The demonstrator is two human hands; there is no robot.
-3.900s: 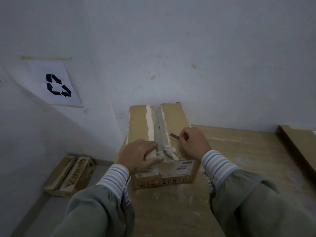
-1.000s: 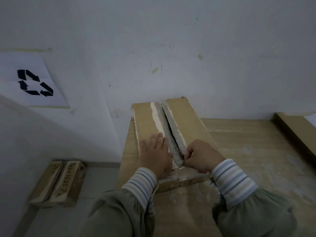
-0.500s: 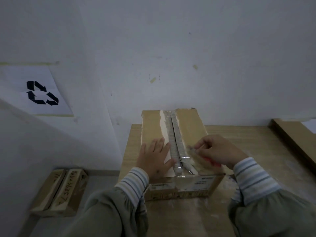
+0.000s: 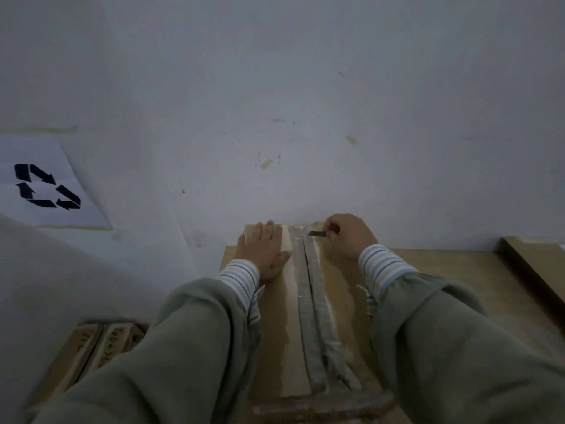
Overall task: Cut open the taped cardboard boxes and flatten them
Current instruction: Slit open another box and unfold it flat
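1. The cardboard box point(image 4: 275, 325) lies flat on the wooden table point(image 4: 452, 270), running lengthwise away from me, with its far end against the white wall point(image 4: 305, 87).
2. A grey strip of tape point(image 4: 308, 301) runs down the middle of the box top, with a dark slit along its centre; at the near end of the box the tape is frayed.
3. My left hand point(image 4: 264, 250) lies flat, fingers straight, on the far left part of the box top, just left of the tape.
4. My right hand point(image 4: 348, 237) is curled around a small blade point(image 4: 316, 233) at the far end of the box, right of the tape; the blade tip points left at the tape.
5. Flattened boxes point(image 4: 91, 347) lie on the floor, left of the box and below it.
6. A recycling sign point(image 4: 46, 185) hangs on the wall, far left of the box.
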